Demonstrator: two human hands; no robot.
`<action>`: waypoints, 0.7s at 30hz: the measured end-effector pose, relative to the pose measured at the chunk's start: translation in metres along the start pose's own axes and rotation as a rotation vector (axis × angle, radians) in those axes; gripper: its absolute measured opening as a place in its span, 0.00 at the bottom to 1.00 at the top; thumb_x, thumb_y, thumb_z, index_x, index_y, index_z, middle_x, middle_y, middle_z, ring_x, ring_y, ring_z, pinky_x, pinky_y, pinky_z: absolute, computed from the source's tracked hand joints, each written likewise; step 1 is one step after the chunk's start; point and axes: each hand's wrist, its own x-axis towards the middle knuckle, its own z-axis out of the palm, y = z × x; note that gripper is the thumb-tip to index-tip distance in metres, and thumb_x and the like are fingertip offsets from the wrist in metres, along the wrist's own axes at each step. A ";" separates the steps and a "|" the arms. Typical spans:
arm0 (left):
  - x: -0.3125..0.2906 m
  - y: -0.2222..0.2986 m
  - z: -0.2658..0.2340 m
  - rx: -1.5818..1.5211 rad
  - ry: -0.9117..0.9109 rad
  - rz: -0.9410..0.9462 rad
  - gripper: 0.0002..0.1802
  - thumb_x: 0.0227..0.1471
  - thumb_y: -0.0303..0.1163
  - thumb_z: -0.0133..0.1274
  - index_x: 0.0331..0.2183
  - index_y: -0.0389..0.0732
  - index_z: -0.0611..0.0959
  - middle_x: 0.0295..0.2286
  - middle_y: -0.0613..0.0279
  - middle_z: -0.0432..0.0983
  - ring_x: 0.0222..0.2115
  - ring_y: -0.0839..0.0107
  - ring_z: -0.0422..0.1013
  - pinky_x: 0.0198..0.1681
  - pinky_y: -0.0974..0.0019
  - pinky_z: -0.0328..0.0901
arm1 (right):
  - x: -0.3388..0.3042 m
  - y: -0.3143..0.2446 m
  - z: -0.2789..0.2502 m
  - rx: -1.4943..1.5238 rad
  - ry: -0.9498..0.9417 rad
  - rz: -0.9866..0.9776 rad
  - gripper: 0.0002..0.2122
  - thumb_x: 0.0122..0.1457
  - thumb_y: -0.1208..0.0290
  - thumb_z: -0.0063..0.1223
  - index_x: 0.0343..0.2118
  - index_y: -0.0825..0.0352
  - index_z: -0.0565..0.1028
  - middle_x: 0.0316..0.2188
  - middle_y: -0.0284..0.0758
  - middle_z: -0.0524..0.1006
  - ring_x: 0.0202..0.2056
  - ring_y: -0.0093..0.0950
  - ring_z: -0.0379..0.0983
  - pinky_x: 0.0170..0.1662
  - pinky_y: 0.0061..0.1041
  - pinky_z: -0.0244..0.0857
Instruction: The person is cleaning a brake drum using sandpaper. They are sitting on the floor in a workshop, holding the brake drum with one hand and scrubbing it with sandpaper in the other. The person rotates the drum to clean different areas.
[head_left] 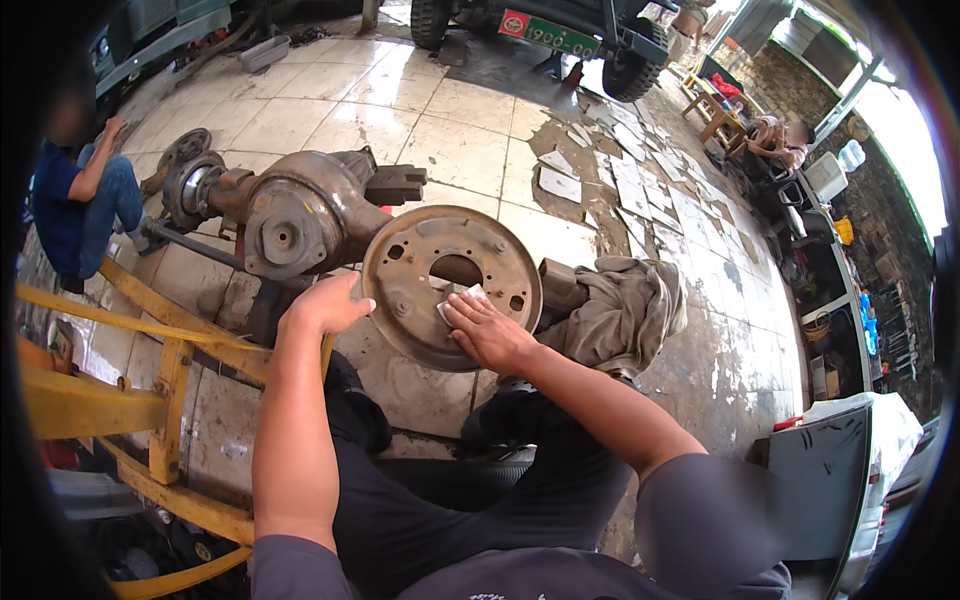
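A round, rusty brake backing plate (415, 255) stands tilted in front of me, with a large centre hole and several smaller holes. My left hand (325, 305) is at its left rim, thumb on the edge and the other fingers partly hidden. Against the plate's lower right face, my right hand (490, 330) presses a small folded white sheet (462, 300) under its fingers. Behind the plate lies a heavy axle housing (335, 200) with a round differential cover (285, 230). A crumpled grey-brown cloth (625, 310) hangs over a part just right of the plate.
A yellow metal frame (170, 400) stands close on my left. Beyond it a person in blue (85, 190) sits by the axle's far end. Broken tiles (630, 190) litter the floor ahead. A parked vehicle (560, 30) is at the back, and a grey cabinet (820, 480) at right.
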 end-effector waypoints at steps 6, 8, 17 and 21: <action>-0.005 -0.003 -0.009 0.004 -0.074 -0.017 0.36 0.54 0.43 0.56 0.59 0.36 0.69 0.57 0.45 0.67 0.59 0.52 0.63 0.62 0.58 0.58 | -0.015 0.008 -0.005 -0.017 -0.071 -0.139 0.24 0.70 0.60 0.36 0.65 0.68 0.59 0.66 0.46 0.59 0.68 0.41 0.51 0.71 0.39 0.42; -0.006 0.003 -0.006 0.022 -0.001 0.020 0.34 0.55 0.42 0.56 0.58 0.32 0.68 0.53 0.38 0.70 0.55 0.49 0.68 0.58 0.57 0.62 | 0.003 0.007 -0.010 0.009 0.011 -0.013 0.23 0.70 0.61 0.37 0.63 0.69 0.62 0.65 0.46 0.60 0.67 0.41 0.53 0.70 0.39 0.44; -0.004 -0.003 -0.003 0.059 -0.036 -0.041 0.37 0.56 0.43 0.55 0.59 0.29 0.66 0.54 0.38 0.69 0.56 0.50 0.66 0.59 0.58 0.61 | 0.008 -0.001 -0.009 -0.031 0.006 0.032 0.23 0.70 0.61 0.38 0.64 0.68 0.61 0.65 0.46 0.60 0.67 0.43 0.52 0.69 0.40 0.46; 0.000 0.001 -0.004 0.064 -0.097 -0.077 0.38 0.56 0.42 0.54 0.60 0.30 0.65 0.56 0.40 0.67 0.58 0.51 0.64 0.61 0.58 0.59 | -0.015 -0.009 -0.016 -0.022 -0.067 -0.101 0.23 0.70 0.62 0.38 0.64 0.68 0.60 0.65 0.46 0.60 0.67 0.43 0.52 0.69 0.40 0.46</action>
